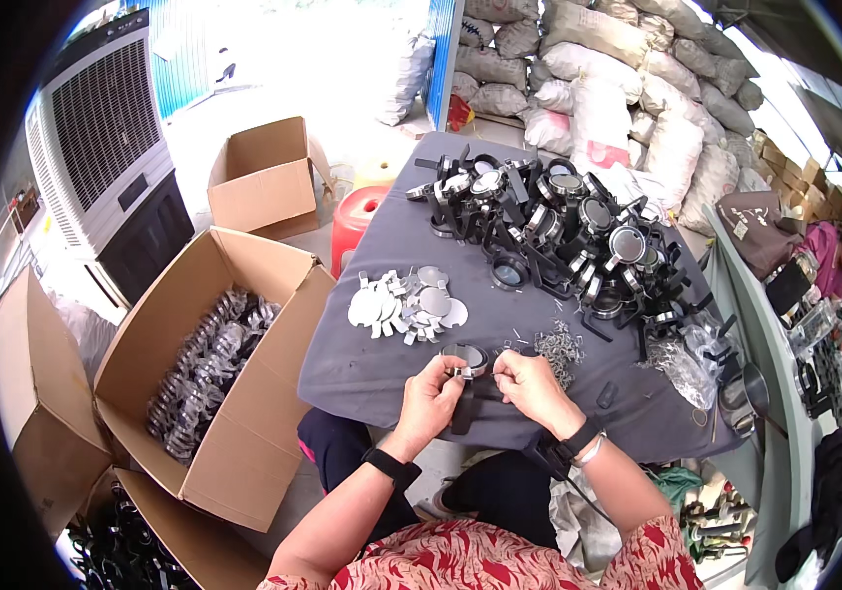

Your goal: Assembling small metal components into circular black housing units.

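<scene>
At the table's near edge my left hand is closed on a round black part with a silvery rim. A flat black tail of the part hangs down beside my fingers. Just to the right, my right hand is in a pinch; whatever lies between its fingertips is too small to make out. Beyond that hand lies a heap of small metal pins or clips. A pile of flat silvery discs with tabs lies to the left, and a big heap of similar round black parts covers the far side.
The grey cloth-covered table has a clear plastic bag and a metal pot at right. An open carton of wrapped parts stands left, near a red stool and an air cooler. Another person sits far right.
</scene>
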{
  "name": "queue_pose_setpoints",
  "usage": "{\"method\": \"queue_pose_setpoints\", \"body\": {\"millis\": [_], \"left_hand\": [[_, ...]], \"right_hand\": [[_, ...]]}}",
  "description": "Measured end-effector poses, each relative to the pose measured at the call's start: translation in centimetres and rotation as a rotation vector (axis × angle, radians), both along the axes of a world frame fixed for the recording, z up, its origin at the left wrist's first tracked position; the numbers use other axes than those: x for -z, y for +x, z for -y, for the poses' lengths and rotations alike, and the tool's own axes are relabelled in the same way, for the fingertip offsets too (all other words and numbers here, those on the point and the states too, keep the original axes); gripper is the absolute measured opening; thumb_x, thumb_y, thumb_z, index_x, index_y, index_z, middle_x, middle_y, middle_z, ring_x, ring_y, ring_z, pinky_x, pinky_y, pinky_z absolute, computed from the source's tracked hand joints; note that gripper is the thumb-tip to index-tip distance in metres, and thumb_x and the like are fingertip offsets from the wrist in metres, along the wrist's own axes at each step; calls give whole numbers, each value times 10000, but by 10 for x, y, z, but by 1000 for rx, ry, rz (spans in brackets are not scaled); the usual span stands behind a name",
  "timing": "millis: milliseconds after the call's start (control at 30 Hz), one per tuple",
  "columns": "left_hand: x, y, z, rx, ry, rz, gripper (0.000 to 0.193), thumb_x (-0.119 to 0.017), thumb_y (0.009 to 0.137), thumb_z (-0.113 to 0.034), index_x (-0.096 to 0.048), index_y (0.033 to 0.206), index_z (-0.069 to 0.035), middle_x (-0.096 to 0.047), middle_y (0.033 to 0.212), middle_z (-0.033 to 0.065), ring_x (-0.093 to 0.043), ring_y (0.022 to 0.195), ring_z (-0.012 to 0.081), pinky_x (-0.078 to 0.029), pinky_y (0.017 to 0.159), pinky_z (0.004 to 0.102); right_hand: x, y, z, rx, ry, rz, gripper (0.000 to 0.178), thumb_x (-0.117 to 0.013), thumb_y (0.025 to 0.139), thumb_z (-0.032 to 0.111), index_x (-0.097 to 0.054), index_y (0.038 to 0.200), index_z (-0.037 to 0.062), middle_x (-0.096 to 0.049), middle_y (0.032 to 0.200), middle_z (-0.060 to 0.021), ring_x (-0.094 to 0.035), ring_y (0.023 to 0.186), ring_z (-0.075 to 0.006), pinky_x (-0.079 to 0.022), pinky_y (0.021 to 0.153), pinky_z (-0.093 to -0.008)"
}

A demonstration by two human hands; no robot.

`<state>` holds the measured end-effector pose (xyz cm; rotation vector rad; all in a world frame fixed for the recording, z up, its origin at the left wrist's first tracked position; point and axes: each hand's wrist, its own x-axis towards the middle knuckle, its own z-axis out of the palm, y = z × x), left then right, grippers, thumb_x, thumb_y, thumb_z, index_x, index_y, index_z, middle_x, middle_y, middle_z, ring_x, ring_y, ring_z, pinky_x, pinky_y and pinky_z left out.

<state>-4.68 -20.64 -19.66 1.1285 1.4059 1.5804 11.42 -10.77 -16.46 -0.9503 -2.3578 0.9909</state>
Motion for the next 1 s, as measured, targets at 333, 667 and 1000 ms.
{"method": "queue_pose_setpoints", "body": {"millis": [333,667,1000], "left_hand": [[2,-2,0,1,7,52,147,-524,893,-46,-571,1032,-38,-539,568,-9,-468,443,38,-391,409,236],[-1,-2,-1,18,-4,58,150,-522,894,-46,-583,1031,-37,-545,575,-8,-477,454,36,-397,409,230],[-2,0,-1,83,-13,182,199,-540,877,-27,-592,1069,-18,-551,595,-6,-475,465,35,-390,408,218]], "right_hand": [[-6,-1,25,51,130,-334,54,-609,824,-19,-585,867,4,-612,745,-50,-610,633,-108,-469,553,-227],[7,-22,34,-12,357,-412,140,-629,774,-50,-550,867,17,-583,788,-105,-630,696,-274,-488,592,-327],[4,-25,37,28,571,-346,137,-639,770,-1,-536,852,34,-576,782,-104,-614,678,-307,-496,583,-381]]}}
